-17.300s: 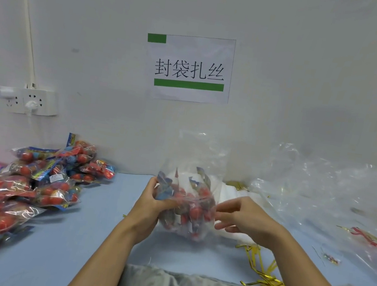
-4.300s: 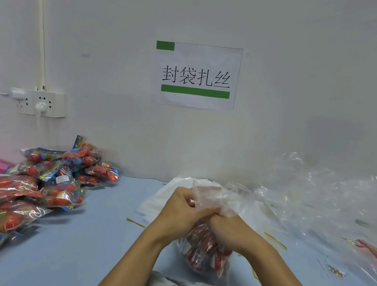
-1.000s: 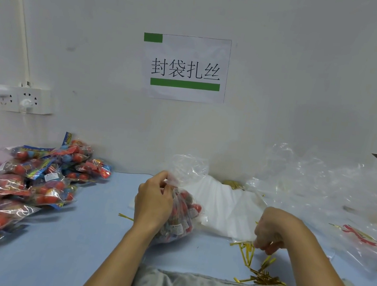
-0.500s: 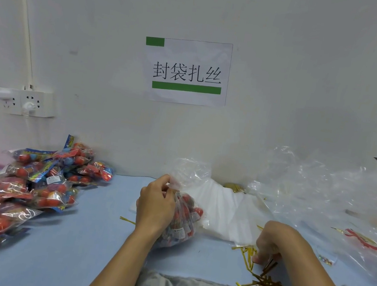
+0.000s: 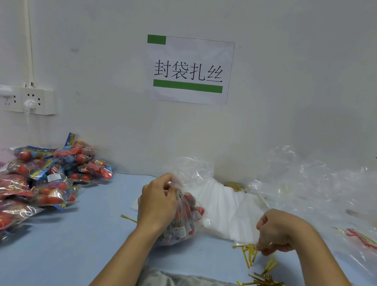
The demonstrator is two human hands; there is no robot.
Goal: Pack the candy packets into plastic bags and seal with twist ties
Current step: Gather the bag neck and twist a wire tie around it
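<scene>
With both hands having come off the twisted neck a moment ago, the left hand point(image 5: 155, 205) is pinching the filled plastic bag point(image 5: 183, 217) shut on the blue surface point(image 5: 75, 248) while the right hand point(image 5: 274, 232), fingers curled, is picking through the gold twist ties point(image 5: 250, 254) beside it, sealing coming next.

You have gold twist ties point(image 5: 259, 266) on a pale blue desk point(image 5: 77, 236), red-and-blue candy packets point(image 5: 32, 181) piled left, and a white wall sign point(image 5: 188, 70) with green bars and black characters.
</scene>
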